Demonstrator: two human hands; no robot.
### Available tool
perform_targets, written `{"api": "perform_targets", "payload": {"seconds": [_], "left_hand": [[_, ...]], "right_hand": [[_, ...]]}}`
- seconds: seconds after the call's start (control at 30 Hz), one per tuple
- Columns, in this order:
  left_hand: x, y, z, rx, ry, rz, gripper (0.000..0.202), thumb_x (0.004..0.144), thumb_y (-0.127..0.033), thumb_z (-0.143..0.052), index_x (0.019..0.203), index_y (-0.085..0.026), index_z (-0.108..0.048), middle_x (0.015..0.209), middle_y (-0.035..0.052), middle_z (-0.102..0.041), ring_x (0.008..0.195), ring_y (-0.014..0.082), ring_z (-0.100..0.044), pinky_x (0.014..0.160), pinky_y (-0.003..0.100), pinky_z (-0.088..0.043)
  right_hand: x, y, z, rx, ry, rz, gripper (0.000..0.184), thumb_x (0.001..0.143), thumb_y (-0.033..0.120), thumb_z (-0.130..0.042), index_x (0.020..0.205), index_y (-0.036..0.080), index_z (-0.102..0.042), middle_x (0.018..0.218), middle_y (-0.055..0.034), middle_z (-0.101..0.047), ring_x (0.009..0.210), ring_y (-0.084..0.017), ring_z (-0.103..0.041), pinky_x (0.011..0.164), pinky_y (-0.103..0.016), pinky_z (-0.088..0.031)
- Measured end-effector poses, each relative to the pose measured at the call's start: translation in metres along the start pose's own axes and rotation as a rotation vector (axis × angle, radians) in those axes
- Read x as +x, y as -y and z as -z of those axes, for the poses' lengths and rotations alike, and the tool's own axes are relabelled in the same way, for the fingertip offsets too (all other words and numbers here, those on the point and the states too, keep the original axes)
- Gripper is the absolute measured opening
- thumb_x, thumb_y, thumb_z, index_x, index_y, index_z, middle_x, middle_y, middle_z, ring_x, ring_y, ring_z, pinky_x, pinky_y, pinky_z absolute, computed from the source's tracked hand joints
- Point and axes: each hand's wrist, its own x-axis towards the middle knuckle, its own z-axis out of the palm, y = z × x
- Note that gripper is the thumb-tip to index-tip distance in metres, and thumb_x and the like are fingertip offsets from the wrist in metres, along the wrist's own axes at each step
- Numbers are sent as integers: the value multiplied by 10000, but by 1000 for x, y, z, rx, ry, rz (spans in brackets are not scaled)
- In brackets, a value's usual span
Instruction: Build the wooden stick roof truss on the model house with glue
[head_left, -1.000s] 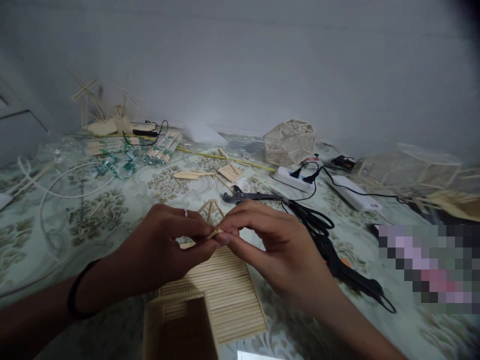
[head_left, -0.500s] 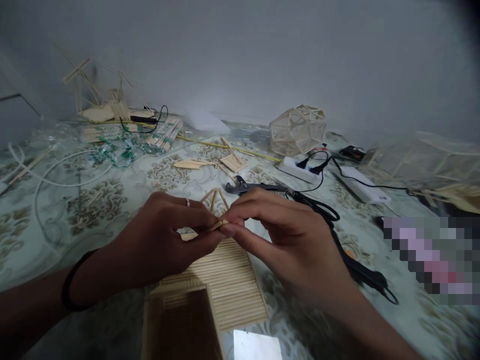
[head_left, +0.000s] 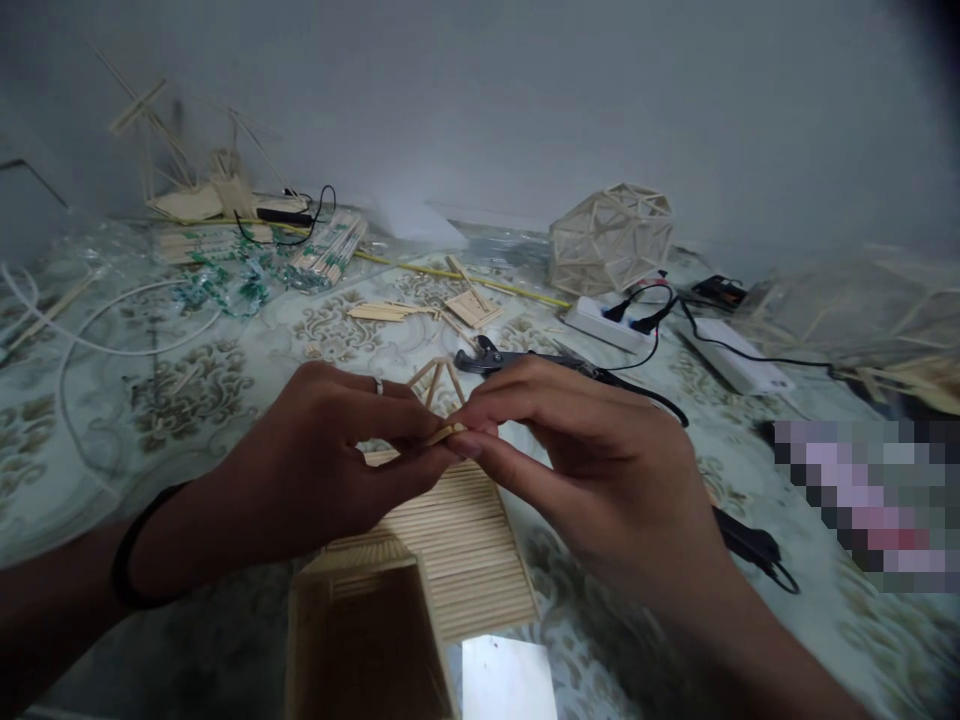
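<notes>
My left hand (head_left: 322, 460) and my right hand (head_left: 592, 460) meet at the fingertips and pinch a small wooden stick piece (head_left: 444, 433) between them. Both hands are closed on it, above a small house model (head_left: 442, 545) made of thin wooden sticks, which has a slatted roof and an open box body. A ring sits on a finger of my left hand and a black band circles its wrist. Just behind the fingers a small triangular stick frame (head_left: 439, 378) lies on the patterned cloth.
Black pliers (head_left: 510, 358) and scissors lie behind my right hand. A white power strip (head_left: 607, 325) with black cables, a polyhedral stick ball (head_left: 611, 238), loose stick bundles (head_left: 330, 245), white tubing (head_left: 112, 345) and another stick structure (head_left: 187, 170) cover the floral cloth (head_left: 225, 380). A blurred patch sits at right.
The view has tilted down a little, so the far objects sit higher in frame. Both hands keep pinching the same stick piece and have barely shifted.
</notes>
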Motion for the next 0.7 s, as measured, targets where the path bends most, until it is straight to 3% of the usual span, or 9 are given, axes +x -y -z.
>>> {"api": "perform_targets", "payload": {"seconds": [0.5, 0.7], "left_hand": [[1, 0, 0, -26, 28, 27, 235, 929, -140, -762, 694, -144, -740, 621, -75, -667, 541, 13, -526, 576, 121, -379], [1, 0, 0, -14, 29, 52, 224, 922, -135, -739, 698, -140, -746, 646, -60, -710, 537, 20, -508, 569, 129, -378]], "right_hand": [[0, -1, 0, -19, 8, 7, 73, 957, 136, -786, 933, 204, -792, 877, -7, -778, 812, -137, -710, 730, -281, -560], [0, -2, -1, 8, -1, -2, 67, 959, 146, -786, 940, 210, -797, 878, -10, -775, 802, -144, -706, 718, -300, -556]]}}
